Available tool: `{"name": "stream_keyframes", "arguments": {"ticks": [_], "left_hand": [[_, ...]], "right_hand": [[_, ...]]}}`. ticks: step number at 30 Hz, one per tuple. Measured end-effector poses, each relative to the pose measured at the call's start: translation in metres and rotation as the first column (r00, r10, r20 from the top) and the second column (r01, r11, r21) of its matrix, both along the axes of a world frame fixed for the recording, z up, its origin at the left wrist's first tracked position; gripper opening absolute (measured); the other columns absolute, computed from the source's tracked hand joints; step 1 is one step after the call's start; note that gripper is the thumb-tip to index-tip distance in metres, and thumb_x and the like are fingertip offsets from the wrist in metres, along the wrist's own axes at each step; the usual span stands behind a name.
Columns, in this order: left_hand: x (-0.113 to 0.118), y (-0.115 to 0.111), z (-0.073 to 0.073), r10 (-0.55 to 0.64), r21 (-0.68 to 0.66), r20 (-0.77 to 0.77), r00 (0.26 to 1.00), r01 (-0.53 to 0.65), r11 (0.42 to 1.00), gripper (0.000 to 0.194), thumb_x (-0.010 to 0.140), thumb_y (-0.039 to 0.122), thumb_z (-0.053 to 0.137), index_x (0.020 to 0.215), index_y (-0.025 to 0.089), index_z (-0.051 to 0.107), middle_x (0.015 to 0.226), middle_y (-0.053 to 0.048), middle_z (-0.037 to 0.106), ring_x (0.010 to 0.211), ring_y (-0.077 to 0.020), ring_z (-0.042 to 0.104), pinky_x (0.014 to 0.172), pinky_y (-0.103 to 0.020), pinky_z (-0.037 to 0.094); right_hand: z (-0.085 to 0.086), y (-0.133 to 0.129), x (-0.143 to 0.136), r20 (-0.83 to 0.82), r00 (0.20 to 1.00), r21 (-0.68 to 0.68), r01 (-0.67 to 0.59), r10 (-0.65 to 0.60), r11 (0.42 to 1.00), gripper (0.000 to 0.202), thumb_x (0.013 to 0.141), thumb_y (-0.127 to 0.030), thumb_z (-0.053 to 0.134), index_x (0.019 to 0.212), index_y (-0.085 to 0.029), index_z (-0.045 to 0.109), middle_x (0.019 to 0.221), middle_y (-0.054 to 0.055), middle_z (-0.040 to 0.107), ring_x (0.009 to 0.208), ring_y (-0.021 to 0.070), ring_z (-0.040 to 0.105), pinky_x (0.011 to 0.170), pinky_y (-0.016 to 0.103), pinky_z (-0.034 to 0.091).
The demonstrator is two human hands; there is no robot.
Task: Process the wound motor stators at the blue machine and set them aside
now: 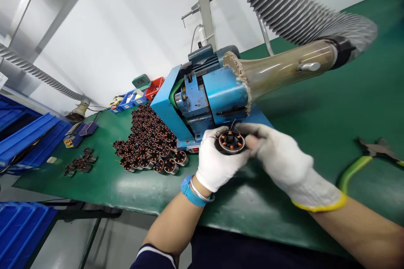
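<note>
A round metal motor part (231,142) with copper windings and thin wires rising from its top sits in my left hand (216,159), whose white-gloved fingers wrap round it. My right hand (277,151), also gloved, is at the part's right side with its thumb and fingers pinched by the rim and wires; blur hides exactly what the fingertips hold. Both hands are just in front of a blue machine (224,92) with a motor behind it. Many similar parts (148,138) stand grouped to the left of the machine.
Green-handled pliers (356,168) lie at the right on the green table (315,105). A grey ribbed hose (284,4) joins a duct on the machine. A smaller group of parts (81,163) and blue bins (31,138) are at the left.
</note>
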State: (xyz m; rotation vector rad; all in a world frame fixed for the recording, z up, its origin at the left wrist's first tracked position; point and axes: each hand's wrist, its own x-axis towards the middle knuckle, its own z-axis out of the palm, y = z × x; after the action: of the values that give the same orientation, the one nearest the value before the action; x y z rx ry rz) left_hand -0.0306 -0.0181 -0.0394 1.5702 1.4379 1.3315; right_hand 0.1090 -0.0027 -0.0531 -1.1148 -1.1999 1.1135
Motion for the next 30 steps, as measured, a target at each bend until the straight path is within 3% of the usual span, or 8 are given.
{"name": "stream_keyframes", "arguments": {"ticks": [2, 4, 11, 15, 19, 22, 26, 30], "left_hand": [[0.002, 0.005, -0.001, 0.04, 0.027, -0.032, 0.999, -0.039, 0.999, 0.06, 0.058, 0.028, 0.098, 0.108, 0.02, 0.066, 0.11, -0.009, 0.072, 0.104, -0.0272, 0.072, 0.099, -0.045, 0.059], [0.005, 0.01, -0.001, 0.061, 0.062, -0.057, 0.997, -0.057, 0.996, 0.061, 0.057, 0.031, 0.099, 0.108, 0.02, 0.067, 0.108, -0.008, 0.072, 0.102, -0.0264, 0.072, 0.098, -0.045, 0.059], [0.014, 0.031, 0.01, 0.214, 0.17, -0.166, 0.962, -0.186, 0.968, 0.05, 0.062, 0.034, 0.096, 0.101, 0.018, 0.068, 0.104, -0.01, 0.071, 0.098, -0.0265, 0.07, 0.095, -0.041, 0.058], [0.018, 0.039, 0.014, 0.247, 0.184, -0.195, 0.949, -0.212, 0.96, 0.044, 0.064, 0.033, 0.093, 0.096, 0.018, 0.067, 0.1, -0.009, 0.072, 0.094, -0.0255, 0.07, 0.092, -0.039, 0.057], [0.018, 0.037, 0.012, 0.255, 0.192, -0.195, 0.947, -0.218, 0.957, 0.045, 0.064, 0.034, 0.093, 0.097, 0.018, 0.066, 0.101, -0.008, 0.072, 0.094, -0.0252, 0.071, 0.092, -0.039, 0.057], [0.015, 0.024, 0.008, 0.251, 0.216, -0.21, 0.945, -0.206, 0.954, 0.049, 0.062, 0.034, 0.093, 0.1, 0.019, 0.066, 0.1, -0.007, 0.07, 0.093, -0.0245, 0.071, 0.09, -0.039, 0.058], [0.011, 0.006, -0.003, 0.259, 0.332, -0.272, 0.927, -0.162, 0.929, 0.047, 0.061, 0.037, 0.092, 0.096, 0.02, 0.067, 0.09, -0.005, 0.065, 0.081, -0.0215, 0.069, 0.077, -0.035, 0.06], [0.01, 0.004, -0.013, 0.218, 0.468, -0.347, 0.912, -0.033, 0.883, 0.041, 0.063, 0.03, 0.089, 0.096, 0.021, 0.066, 0.088, -0.003, 0.064, 0.077, -0.0193, 0.068, 0.071, -0.033, 0.059]], "right_hand": [[-0.001, -0.007, -0.008, 0.093, 0.996, 0.022, -0.02, 0.018, 1.0, 0.058, 0.066, -0.046, 0.081, 0.117, -0.021, 0.072, 0.109, 0.012, 0.077, 0.1, 0.0354, 0.075, 0.092, 0.051, 0.064], [0.001, -0.009, -0.013, 0.124, 0.992, 0.04, 0.006, -0.011, 0.999, 0.063, 0.064, -0.045, 0.081, 0.121, -0.019, 0.072, 0.11, 0.012, 0.077, 0.103, 0.0357, 0.075, 0.096, 0.05, 0.062], [0.012, 0.012, -0.017, 0.092, 0.992, -0.003, 0.091, -0.091, 0.996, 0.052, 0.071, -0.043, 0.074, 0.115, -0.017, 0.072, 0.072, 0.003, 0.071, 0.072, 0.0272, 0.07, 0.071, 0.039, 0.061], [0.012, 0.021, -0.018, 0.031, 0.994, 0.018, 0.103, -0.104, 0.995, 0.047, 0.069, -0.042, 0.076, 0.109, -0.017, 0.072, 0.073, 0.003, 0.071, 0.074, 0.0246, 0.069, 0.072, 0.035, 0.06], [0.01, 0.019, -0.015, 0.058, 0.995, 0.041, 0.075, -0.077, 0.996, 0.042, 0.07, -0.037, 0.075, 0.107, -0.017, 0.073, 0.069, 0.001, 0.07, 0.065, 0.0214, 0.066, 0.062, 0.031, 0.057], [0.012, 0.011, -0.01, 0.054, 0.998, 0.035, 0.039, -0.04, 0.999, 0.042, 0.067, -0.038, 0.079, 0.104, -0.019, 0.074, 0.078, 0.004, 0.075, 0.07, 0.0238, 0.07, 0.065, 0.034, 0.06], [0.017, 0.0, -0.003, -0.086, 0.994, 0.108, -0.053, 0.063, 0.993, 0.039, 0.07, -0.05, 0.079, 0.096, -0.021, 0.074, 0.095, 0.01, 0.079, 0.088, 0.029, 0.076, 0.079, 0.04, 0.065], [0.017, 0.001, 0.001, -0.141, 0.99, 0.029, 0.012, -0.008, 0.999, 0.027, 0.068, -0.04, 0.081, 0.086, -0.022, 0.072, 0.083, 0.007, 0.076, 0.08, 0.0265, 0.074, 0.074, 0.037, 0.064]]}}
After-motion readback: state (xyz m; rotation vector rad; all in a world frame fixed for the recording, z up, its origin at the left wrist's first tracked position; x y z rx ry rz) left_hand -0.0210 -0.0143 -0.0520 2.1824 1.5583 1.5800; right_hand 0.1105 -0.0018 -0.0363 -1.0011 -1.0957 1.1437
